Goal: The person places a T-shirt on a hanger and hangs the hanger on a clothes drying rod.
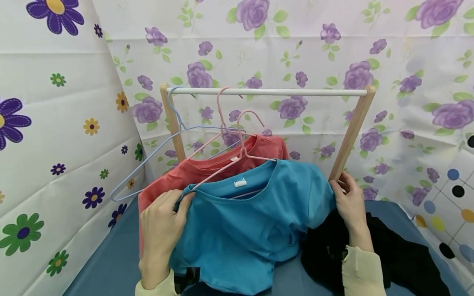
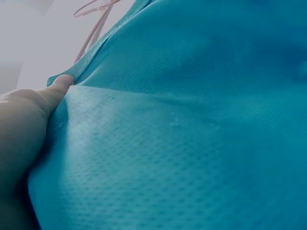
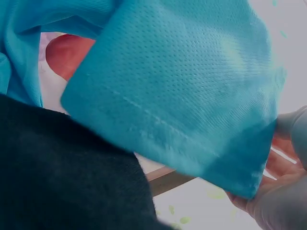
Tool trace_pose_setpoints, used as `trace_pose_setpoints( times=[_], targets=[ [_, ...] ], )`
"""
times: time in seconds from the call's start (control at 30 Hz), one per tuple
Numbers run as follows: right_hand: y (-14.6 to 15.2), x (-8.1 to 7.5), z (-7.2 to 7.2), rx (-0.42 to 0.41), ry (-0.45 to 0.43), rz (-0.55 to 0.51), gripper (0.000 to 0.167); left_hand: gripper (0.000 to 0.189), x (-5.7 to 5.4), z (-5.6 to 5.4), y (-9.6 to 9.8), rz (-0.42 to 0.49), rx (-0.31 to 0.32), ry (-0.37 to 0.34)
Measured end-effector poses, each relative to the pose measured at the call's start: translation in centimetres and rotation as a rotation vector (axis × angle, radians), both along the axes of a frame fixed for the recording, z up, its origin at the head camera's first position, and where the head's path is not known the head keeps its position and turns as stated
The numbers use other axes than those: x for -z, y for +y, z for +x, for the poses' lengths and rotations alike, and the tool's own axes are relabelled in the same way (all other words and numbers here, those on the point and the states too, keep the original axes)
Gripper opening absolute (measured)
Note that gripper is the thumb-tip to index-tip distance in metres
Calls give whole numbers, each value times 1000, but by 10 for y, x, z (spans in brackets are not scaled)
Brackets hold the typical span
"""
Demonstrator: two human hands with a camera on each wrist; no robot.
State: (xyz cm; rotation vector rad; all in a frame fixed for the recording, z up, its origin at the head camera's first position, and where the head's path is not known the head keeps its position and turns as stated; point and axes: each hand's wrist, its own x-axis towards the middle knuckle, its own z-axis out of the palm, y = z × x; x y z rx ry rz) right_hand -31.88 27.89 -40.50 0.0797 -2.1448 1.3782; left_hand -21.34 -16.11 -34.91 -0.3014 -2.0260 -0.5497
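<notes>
Blue hanger (image 1: 147, 161) hooks over rack's (image 1: 274, 92) left end, red shirt (image 1: 166, 181) hung just right of it. In front of rack, my left hand (image 1: 163, 226) pinches the neckline of blue shirt (image 1: 240, 230), whose pink hanger (image 1: 243, 153) hook sits below the bar, unhooked. By rack's right post, my right hand (image 1: 349, 205) pinches its sleeve (image 1: 322, 193).
</notes>
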Motion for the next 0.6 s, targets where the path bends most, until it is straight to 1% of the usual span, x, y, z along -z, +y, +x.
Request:
trace_pose_setpoints(
  times=[0.2, 0.33, 0.6],
  targets=[
    [-1, -1, 3, 1, -10, 3, 50, 17, -1, 2, 1, 23, -10, 46],
    [-1, -2, 4, 0, -17, 1, 51, 16, -2, 3, 2, 44, -12, 58],
    [-2, -2, 1, 9, -8, 17, 51, 16, -4, 1, 7, 73, -19, 95]
  ],
)
